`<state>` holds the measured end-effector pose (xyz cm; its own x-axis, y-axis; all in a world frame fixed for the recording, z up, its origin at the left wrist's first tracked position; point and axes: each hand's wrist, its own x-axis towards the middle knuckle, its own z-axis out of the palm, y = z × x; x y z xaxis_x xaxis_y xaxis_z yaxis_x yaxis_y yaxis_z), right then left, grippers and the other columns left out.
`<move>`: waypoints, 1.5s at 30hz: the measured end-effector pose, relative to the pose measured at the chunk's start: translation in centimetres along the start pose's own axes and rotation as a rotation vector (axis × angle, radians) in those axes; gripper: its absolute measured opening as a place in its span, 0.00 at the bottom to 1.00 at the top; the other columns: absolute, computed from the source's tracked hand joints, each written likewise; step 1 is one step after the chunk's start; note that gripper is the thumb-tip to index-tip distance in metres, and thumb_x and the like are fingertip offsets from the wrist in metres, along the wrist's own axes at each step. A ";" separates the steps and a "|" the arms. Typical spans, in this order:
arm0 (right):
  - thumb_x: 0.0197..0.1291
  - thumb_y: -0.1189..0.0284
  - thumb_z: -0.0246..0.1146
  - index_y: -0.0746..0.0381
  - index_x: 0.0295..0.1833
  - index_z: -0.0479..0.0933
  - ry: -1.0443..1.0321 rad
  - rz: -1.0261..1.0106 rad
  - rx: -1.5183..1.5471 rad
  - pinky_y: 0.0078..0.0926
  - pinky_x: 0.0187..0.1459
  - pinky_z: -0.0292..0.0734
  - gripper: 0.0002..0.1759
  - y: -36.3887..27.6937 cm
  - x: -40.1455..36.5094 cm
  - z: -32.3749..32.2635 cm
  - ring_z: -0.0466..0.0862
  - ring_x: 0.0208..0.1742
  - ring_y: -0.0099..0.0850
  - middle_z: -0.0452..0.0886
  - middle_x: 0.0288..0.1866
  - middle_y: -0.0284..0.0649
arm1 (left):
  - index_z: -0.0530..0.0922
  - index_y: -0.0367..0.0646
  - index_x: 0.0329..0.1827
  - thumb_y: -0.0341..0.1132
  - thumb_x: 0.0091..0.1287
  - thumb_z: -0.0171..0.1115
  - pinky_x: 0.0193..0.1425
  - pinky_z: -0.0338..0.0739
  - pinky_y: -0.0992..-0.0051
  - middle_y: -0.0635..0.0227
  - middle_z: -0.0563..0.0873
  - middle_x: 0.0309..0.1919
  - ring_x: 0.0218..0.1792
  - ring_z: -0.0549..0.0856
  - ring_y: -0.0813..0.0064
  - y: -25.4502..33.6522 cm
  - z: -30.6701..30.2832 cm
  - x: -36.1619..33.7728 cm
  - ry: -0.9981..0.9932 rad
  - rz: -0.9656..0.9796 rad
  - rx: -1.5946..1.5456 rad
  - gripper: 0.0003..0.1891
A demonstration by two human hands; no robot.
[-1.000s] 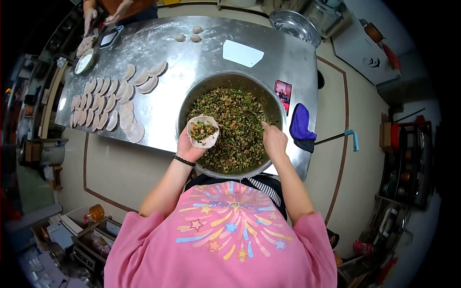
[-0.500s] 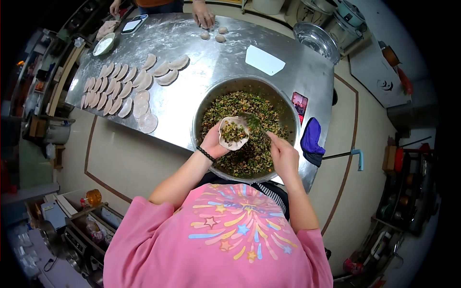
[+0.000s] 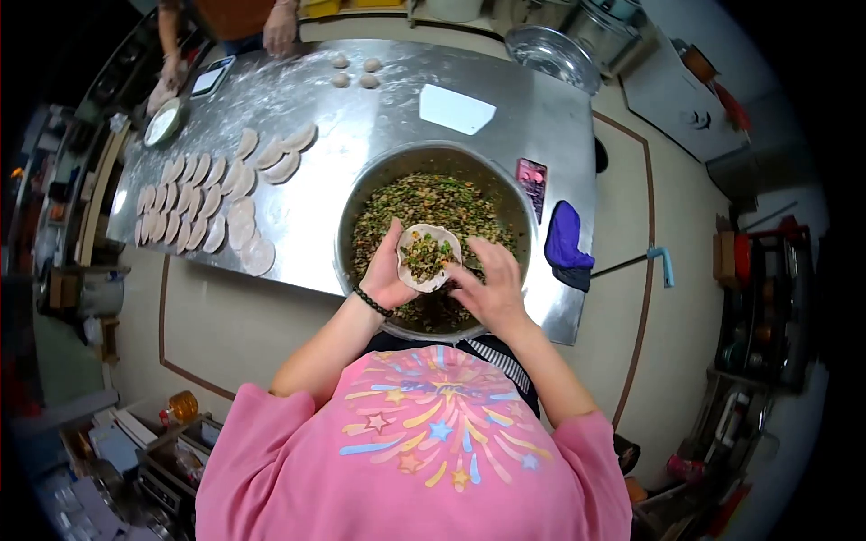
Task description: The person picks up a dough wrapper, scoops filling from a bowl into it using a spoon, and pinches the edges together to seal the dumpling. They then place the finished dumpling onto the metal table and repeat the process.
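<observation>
Left hand (image 3: 390,274): cupped above the near part of the metal bowl (image 3: 354,194), holding the dough wrapper (image 3: 407,271) between thumb and fingers, with chopped filling (image 3: 428,255) heaped at its centre. Bead bracelet (image 3: 373,301): dark, on the left wrist. Right hand (image 3: 492,284): open, fingers spread and bent, at the right side of the wrapper, also above the bowl; whether the fingertips touched the wrapper's edge could not be told. Inside the bowl: a large quantity of green and brown chopped mixture (image 3: 426,200). Right of the bowl: one phone (image 3: 532,187), screen lit, and, nearer the person, one purple and black cloth item (image 3: 568,236). Beyond the bowl: one white flat board (image 3: 457,108), lying on the steel table (image 3: 334,117). Left of the bowl: folded dumplings (image 3: 213,200) in slanting rows, with flat dough rounds (image 3: 258,256) overlapping at the near end. Beyond and left of the bowl: four dough balls (image 3: 369,81), a small pale bowl of white powder (image 3: 163,122), a scale (image 3: 213,77), and the hands (image 3: 280,29) of another person, one at the table's far edge, one at a dough lump (image 3: 162,95). Beyond and right of the bowl, by the table's corner: one shiny metal basin (image 3: 552,56).
</observation>
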<state>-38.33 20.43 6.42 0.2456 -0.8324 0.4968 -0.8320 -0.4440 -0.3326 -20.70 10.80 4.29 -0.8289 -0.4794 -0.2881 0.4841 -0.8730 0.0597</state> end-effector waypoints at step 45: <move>0.51 0.73 0.65 0.65 0.37 0.77 0.106 0.408 0.561 0.30 0.35 0.73 0.08 -1.5 1.4 -6.5 0.79 0.34 0.36 0.77 0.30 0.40 | 0.68 0.39 0.58 0.26 0.55 0.65 0.56 0.71 0.75 0.66 0.77 0.52 0.52 0.77 0.77 -0.8 5.0 -3.3 -0.068 0.278 1.123 0.26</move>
<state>-39.96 22.06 12.84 -0.1055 -0.9447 0.3105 -0.4582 -0.2309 -0.8583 -19.80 12.62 9.98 -0.7631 -0.6410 -0.0819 0.1590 -0.3091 0.9377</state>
